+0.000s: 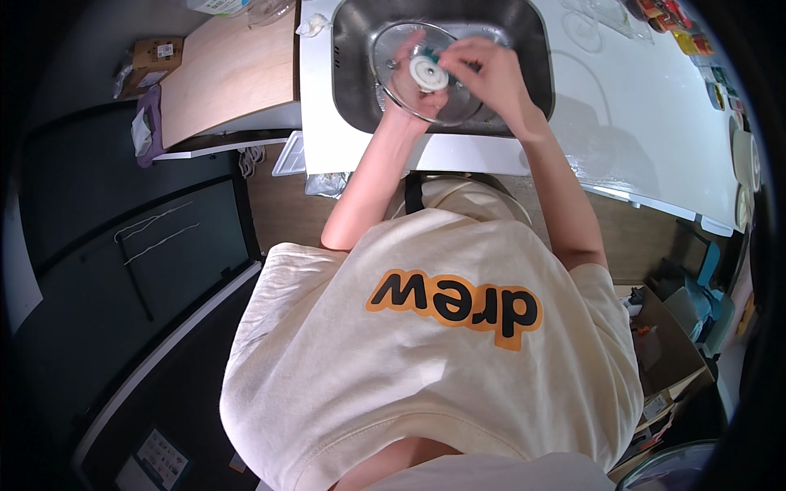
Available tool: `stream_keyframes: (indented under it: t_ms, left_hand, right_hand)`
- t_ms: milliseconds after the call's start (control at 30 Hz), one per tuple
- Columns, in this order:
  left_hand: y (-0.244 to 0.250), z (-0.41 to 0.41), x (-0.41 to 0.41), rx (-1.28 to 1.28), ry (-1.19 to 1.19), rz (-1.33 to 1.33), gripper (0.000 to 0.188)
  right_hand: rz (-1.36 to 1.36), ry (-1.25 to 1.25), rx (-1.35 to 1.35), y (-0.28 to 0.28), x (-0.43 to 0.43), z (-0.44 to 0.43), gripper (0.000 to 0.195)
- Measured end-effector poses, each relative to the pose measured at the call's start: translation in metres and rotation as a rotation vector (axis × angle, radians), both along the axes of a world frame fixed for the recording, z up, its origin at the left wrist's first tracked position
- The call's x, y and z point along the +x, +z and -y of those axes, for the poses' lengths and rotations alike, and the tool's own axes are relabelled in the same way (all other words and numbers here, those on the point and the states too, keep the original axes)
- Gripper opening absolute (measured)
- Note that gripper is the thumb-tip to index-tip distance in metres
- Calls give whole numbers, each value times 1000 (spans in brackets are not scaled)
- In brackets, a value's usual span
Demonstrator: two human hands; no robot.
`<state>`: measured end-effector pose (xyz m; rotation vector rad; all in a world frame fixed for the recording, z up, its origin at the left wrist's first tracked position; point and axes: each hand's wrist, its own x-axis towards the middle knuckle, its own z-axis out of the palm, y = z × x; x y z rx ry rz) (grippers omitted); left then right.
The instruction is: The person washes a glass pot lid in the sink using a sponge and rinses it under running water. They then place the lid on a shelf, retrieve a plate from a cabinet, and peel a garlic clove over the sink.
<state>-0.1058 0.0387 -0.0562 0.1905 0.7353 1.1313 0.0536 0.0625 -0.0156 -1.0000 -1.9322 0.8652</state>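
Observation:
Over a stainless steel sink (356, 92), my left hand (412, 86) holds a round glass pot lid (457, 101) from beneath, its fingers showing through the glass. The lid is tilted and has a metal rim and a white round knob or fitting (428, 73) at its centre. My right hand (488, 70) is above the lid's right part, fingers bent around a small dark green thing (431, 55), perhaps a scrubbing pad, beside the white fitting. Some of that thing is hidden by the fingers and blurred.
White counter (589, 123) surrounds the sink, with wet spots near its front edge. Clear glassware (583, 30) lies at the back right, and jars and packets (669, 18) line the far right. A crumpled white cloth or tissue (313, 25) is left of the sink, beside a wooden board top (233, 73).

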Motion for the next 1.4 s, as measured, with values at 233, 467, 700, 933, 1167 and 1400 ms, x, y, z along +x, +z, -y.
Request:
stream_keyframes:
  t_ms: [233, 467, 700, 933, 1167, 1400]
  left_hand:
    - [-5, 1, 9, 201, 92, 99, 36]
    - [11, 13, 8, 69, -177, -35, 28]
    - [28, 8, 6, 110, -77, -21, 26]
    - [20, 9, 12, 84, 68, -2, 24]
    - [36, 12, 21, -51, 33, -129, 19]
    - [30, 7, -5, 105, -80, -268, 43]
  right_hand:
    - [-90, 4, 252, 28, -39, 26, 13]
    - [5, -54, 51, 11, -26, 10, 10]
    - [-49, 127, 43, 23, -22, 22, 9]
    - [-24, 106, 146, 31, -29, 25, 12]
    - [-84, -41, 182, 30, -30, 19, 10]
    - [-21, 154, 88, 20, 3, 32, 10]
